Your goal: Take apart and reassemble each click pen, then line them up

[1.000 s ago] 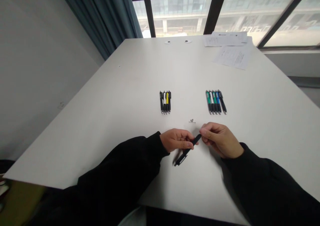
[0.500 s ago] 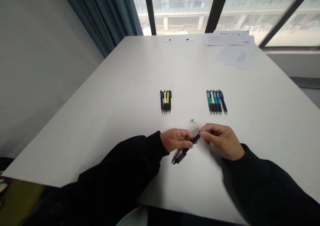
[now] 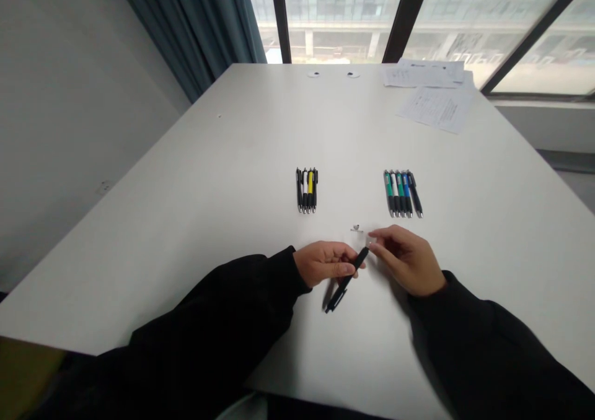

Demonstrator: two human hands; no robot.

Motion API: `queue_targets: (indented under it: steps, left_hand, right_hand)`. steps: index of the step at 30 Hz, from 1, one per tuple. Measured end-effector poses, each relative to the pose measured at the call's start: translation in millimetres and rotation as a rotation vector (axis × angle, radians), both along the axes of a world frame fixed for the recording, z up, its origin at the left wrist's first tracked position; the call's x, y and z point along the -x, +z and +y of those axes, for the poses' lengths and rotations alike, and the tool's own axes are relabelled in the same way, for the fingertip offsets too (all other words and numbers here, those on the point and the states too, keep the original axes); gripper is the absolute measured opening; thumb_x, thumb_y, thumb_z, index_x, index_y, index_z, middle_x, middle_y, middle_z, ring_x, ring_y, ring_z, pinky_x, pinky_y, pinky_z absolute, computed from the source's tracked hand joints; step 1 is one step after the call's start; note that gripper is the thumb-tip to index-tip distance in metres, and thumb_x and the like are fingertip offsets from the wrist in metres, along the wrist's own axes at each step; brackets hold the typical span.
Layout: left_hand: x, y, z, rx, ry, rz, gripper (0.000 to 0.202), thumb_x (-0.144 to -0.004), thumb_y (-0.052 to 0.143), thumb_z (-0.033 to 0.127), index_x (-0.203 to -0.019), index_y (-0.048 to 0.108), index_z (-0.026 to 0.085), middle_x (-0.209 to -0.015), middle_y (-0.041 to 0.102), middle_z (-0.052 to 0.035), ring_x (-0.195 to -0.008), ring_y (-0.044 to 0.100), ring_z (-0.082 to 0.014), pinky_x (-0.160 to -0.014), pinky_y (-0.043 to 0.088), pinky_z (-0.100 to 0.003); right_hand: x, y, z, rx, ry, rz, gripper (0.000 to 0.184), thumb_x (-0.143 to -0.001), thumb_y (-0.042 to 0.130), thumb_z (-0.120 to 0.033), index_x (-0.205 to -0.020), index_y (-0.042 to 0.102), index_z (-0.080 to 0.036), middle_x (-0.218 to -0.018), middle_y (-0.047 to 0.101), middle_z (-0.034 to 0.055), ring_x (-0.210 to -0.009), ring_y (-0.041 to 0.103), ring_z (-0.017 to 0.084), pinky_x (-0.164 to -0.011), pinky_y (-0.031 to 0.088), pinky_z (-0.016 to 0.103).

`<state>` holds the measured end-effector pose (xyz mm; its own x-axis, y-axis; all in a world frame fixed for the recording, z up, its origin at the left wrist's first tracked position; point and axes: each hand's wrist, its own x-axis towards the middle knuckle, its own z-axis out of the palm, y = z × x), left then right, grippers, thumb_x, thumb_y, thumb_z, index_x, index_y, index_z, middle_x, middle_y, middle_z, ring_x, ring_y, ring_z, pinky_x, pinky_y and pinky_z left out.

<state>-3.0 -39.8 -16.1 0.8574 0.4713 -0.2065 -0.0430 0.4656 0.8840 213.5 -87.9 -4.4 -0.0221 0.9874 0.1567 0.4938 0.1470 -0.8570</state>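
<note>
My left hand (image 3: 328, 262) is closed around a black pen (image 3: 343, 287), thumb on one side and fingers on the other. The pen slants, its clip end low and toward me, its other end up toward my right hand (image 3: 409, 259). There the right thumb and forefinger curve together in a pinch at the pen's upper end. Something small and pale shows between those fingertips, too small to name. Just beyond the fingers, on the table, lie small greyish parts (image 3: 356, 228), one of them thin like a short rod or spring.
On the white table (image 3: 232, 178), a row of several pens (image 3: 307, 191), black, white and yellow, lies left of centre. Another row (image 3: 402, 194), green, white, blue and black, lies to the right. Printed papers (image 3: 432, 101) rest at the far right near the window.
My right fingertips have parted slightly from each other at the pen's upper end. The pen has tilted a little steeper in my left hand. The view has shifted slightly.
</note>
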Motion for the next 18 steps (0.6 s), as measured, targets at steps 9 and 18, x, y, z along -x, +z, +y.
queue_targets:
  steps: [9,18]
  left_hand:
    - [1,3.0,1,0.018,0.000,0.013,0.044,-0.076,0.077,0.044,-0.101,0.065,0.009,-0.082,0.065,-0.0065,-0.068,0.057,-0.0105,-0.062,0.044,-0.022]
    - [2,4.5,1,0.020,-0.008,-0.017,0.041,-0.077,0.076,0.041,-0.100,0.065,0.009,-0.082,0.064,-0.0059,-0.068,0.058,-0.0104,-0.062,0.046,-0.021]
  right_hand:
    - [10,-5.8,13,-0.109,0.001,-0.592,0.017,-0.091,0.056,-0.030,-0.088,0.069,-0.019,-0.081,0.064,0.0043,-0.069,0.060,0.018,-0.064,0.043,0.030]
    - [10,-5.5,9,-0.232,0.036,-0.482,0.017,-0.089,0.059,-0.031,-0.095,0.064,-0.016,-0.087,0.060,0.0074,-0.076,0.058,0.020,-0.070,0.048,0.032]
